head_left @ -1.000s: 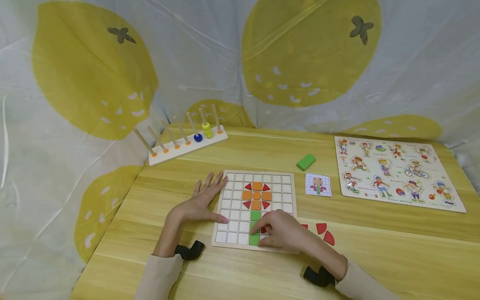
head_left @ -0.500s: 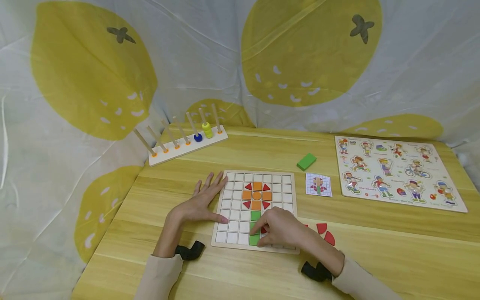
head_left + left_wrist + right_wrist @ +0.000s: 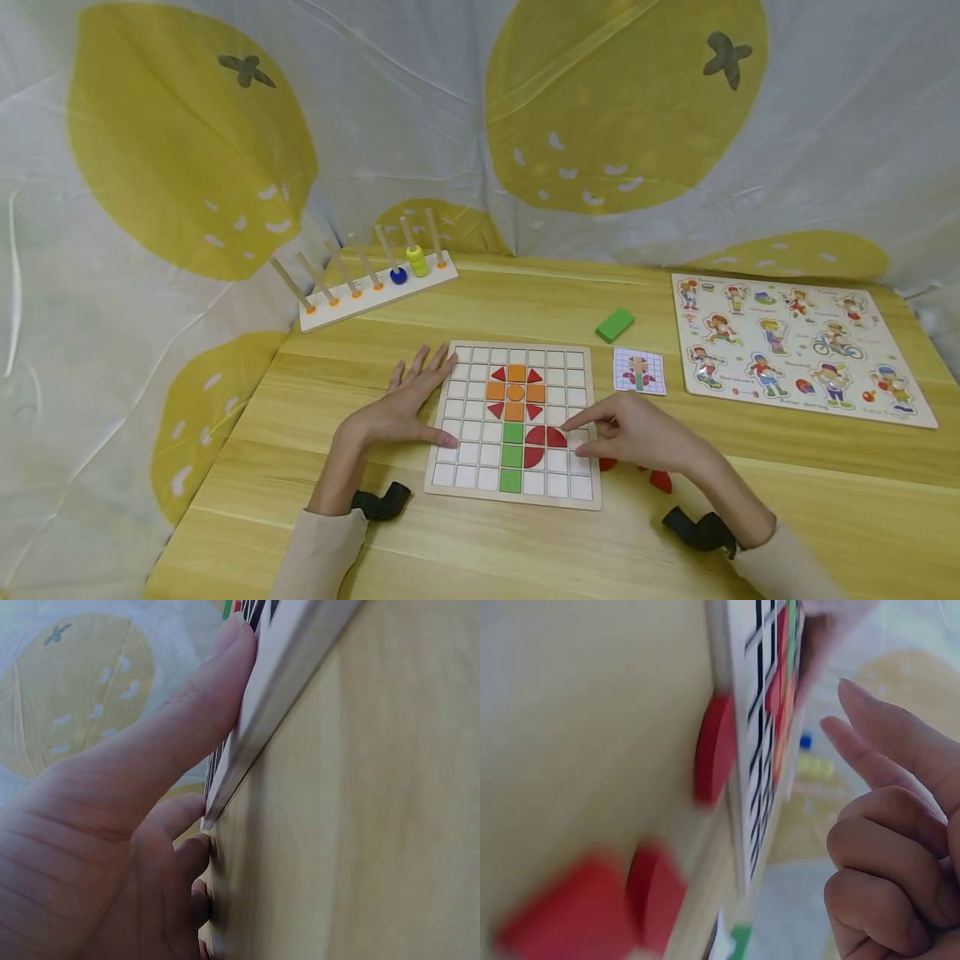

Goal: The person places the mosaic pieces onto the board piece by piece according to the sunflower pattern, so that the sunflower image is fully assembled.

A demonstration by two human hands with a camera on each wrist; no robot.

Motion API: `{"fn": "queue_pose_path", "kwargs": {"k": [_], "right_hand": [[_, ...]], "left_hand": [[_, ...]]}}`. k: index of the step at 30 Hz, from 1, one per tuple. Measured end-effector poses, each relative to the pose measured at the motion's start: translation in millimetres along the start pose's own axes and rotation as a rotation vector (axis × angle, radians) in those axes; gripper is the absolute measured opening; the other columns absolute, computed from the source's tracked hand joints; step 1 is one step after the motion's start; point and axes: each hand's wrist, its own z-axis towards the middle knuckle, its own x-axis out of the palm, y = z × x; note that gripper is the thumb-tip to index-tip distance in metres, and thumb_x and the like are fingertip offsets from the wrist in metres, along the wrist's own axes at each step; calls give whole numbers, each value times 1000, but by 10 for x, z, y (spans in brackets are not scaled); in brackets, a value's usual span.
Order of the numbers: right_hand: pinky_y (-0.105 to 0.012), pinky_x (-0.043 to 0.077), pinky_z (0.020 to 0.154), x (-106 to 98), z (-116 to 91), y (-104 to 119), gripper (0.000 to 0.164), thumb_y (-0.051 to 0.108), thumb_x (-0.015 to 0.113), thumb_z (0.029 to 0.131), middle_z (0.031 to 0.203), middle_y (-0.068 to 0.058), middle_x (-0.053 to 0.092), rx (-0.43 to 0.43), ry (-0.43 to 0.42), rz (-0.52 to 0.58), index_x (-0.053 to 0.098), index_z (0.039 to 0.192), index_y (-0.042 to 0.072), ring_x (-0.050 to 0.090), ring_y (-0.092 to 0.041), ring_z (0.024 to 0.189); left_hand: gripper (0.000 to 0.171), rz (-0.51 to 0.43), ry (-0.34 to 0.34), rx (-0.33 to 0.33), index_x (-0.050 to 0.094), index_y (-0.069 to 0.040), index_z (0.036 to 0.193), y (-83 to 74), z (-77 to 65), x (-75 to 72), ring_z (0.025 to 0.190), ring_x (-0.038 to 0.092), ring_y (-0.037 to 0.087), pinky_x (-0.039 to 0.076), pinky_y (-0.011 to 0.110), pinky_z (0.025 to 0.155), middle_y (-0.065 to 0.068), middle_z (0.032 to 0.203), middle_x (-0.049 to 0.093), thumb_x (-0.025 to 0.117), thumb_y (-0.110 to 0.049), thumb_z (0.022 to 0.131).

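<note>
A wooden grid board (image 3: 467, 453) lies on the table, with orange pieces (image 3: 515, 412), red triangles and a column of green squares (image 3: 512, 457) set in it. Beside the green column sit 3 red quarter-circle pieces (image 3: 534, 457). My left hand (image 3: 401, 408) rests at the board's left edge, fingers spread and thumb (image 3: 225, 667) over the rim. Over the right edge hovers my right hand (image 3: 637, 433), thumb and index finger stretched apart with nothing between them, other fingers curled. Loose red pieces (image 3: 716, 750) lie right of the board, partly hidden under this hand in the head view.
A small pattern card (image 3: 639, 372) and a green block (image 3: 615, 325) lie beyond the right hand. A picture puzzle board (image 3: 806, 350) stretches along the far right. At the back left stands a peg rack (image 3: 367, 296) with blue and yellow beads. A lemon-printed cloth hangs behind.
My right hand has lifted off the grid near the green column and moved right, towards the loose red pieces, uncovering the red pieces on the board. The left hand has stayed put.
</note>
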Motion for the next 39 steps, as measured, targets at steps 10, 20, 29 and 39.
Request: {"fn": "queue_pose_path", "kwargs": {"k": [10,20,29,39], "right_hand": [[-22,24,51,-293,-306,-409,33,23,89,81,61,9,28,83,-51,-1,79,110,10,26,-1,57],[-19,28,47,-52,-147,-363,20,23,91,78,56,7,41,156,-44,72,77,87,13,37,-5,49],[-21,26,51,-206,-186,-400,16,18,87,83,61,5,41,197,-122,31,81,96,12,33,-6,56],[-20,30,51,-133,-157,-333,21,11,88,80,59,6,34,193,-106,6,78,98,10,33,-5,53]], "left_hand": [[123,-1,-1,-7,6,-13,168,-20,-2,-12,159,-21,41,-16,67,124,12,175,-11,87,-45,81],[123,-1,-3,-1,6,-12,168,-15,0,-12,159,-21,42,-16,68,123,13,175,-10,87,-45,81],[122,-1,-3,-4,6,-12,168,-22,-10,-10,159,-21,42,-16,68,123,13,175,-10,87,-44,82],[123,1,-4,4,6,-13,168,-9,-5,1,159,-21,41,-16,68,124,12,175,-10,87,-45,82]]}}
